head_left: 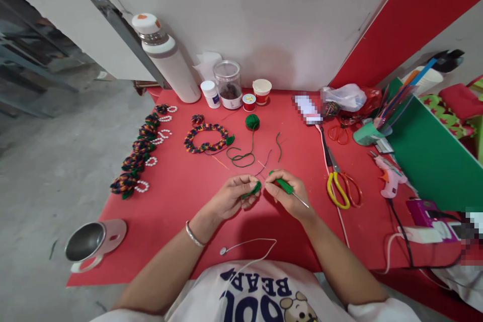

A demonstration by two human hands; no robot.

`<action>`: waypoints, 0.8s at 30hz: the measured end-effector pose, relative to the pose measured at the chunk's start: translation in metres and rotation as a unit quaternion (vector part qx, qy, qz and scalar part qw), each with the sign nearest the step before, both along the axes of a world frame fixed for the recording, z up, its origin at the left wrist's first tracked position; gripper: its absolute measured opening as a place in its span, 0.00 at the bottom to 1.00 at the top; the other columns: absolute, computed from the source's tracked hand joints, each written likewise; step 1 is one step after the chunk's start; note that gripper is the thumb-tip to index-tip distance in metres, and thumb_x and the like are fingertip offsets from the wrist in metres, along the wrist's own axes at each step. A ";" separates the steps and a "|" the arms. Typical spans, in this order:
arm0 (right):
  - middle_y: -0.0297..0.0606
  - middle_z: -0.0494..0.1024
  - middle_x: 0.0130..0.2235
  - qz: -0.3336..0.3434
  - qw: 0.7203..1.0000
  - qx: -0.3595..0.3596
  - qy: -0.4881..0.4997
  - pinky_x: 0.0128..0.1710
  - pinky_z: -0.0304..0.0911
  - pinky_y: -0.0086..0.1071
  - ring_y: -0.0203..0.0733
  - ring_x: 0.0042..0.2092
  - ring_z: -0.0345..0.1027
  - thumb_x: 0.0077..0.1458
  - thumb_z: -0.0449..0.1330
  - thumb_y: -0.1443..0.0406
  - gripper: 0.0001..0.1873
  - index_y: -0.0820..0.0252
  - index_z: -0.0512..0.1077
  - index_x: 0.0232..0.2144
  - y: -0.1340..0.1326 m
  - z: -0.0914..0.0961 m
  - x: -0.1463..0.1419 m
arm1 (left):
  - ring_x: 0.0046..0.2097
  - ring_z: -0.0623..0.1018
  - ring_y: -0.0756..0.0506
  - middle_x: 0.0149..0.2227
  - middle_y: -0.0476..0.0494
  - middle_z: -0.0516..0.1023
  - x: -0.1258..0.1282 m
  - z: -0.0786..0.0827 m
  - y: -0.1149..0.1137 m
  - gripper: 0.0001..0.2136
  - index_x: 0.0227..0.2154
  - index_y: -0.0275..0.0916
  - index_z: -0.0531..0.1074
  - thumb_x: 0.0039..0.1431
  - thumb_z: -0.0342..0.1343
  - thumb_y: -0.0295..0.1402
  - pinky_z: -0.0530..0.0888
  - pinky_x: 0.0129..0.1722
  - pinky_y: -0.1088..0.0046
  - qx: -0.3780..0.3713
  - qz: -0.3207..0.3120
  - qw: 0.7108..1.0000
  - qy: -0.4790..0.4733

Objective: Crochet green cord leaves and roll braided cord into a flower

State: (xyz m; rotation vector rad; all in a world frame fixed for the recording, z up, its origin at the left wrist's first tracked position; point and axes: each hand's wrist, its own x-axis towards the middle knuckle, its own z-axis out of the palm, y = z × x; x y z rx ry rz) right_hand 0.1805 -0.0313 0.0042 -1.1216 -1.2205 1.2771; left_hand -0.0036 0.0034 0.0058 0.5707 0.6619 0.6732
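A tall bottle (pixel 171 68) stood at the back of the red desk (pixel 302 146), by the pale wall (pixel 264 10), with a white tub (pixel 209 91), a clear jar (pixel 227 76) (something dark sat inside) and a paper cup (pixel 262 88) to its right. A mug (pixel 115 234) stood near the left front corner. Off right lay a phone (pixel 307 109), a plastic bag (pixel 345 96) and a pink glue gun (pixel 390 176).

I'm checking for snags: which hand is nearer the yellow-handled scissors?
Right: the right hand is left of the scissors, not touching; the left hand is farther left.
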 end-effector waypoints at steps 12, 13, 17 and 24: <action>0.27 0.73 0.23 0.026 0.984 -0.124 0.126 0.16 0.60 0.21 0.28 0.18 0.62 0.49 0.72 0.59 0.13 0.58 0.74 0.33 0.004 -0.017 -0.006 | 0.17 0.64 0.55 0.18 0.50 0.71 -0.002 -0.007 0.000 0.14 0.28 0.33 0.74 0.47 0.72 0.37 0.59 0.14 0.81 0.000 0.001 1.000 0.027; 0.26 0.73 0.23 0.024 0.984 -0.124 0.124 0.16 0.60 0.21 0.28 0.18 0.62 0.49 0.72 0.59 0.13 0.58 0.74 0.33 0.003 -0.017 -0.006 | 0.17 0.64 0.55 0.18 0.51 0.71 -0.002 -0.007 0.000 0.15 0.28 0.33 0.74 0.47 0.72 0.37 0.59 0.14 0.81 0.002 0.000 1.000 0.031; 0.26 0.72 0.22 0.020 0.981 -0.138 0.136 0.16 0.60 0.22 0.28 0.18 0.62 0.49 0.71 0.59 0.13 0.58 0.74 0.33 0.004 -0.020 -0.006 | 0.16 0.65 0.55 0.17 0.51 0.70 -0.001 -0.006 0.000 0.15 0.28 0.32 0.75 0.47 0.71 0.40 0.59 0.15 0.80 0.025 -0.003 0.998 0.052; 0.26 0.72 0.22 -0.011 0.978 -0.168 0.125 0.15 0.61 0.22 0.30 0.18 0.63 0.45 0.71 0.58 0.15 0.58 0.72 0.31 0.007 -0.014 -0.011 | 0.16 0.63 0.57 0.19 0.50 0.73 0.001 -0.009 -0.002 0.16 0.29 0.32 0.75 0.47 0.71 0.39 0.59 0.16 0.80 0.078 0.015 0.992 0.098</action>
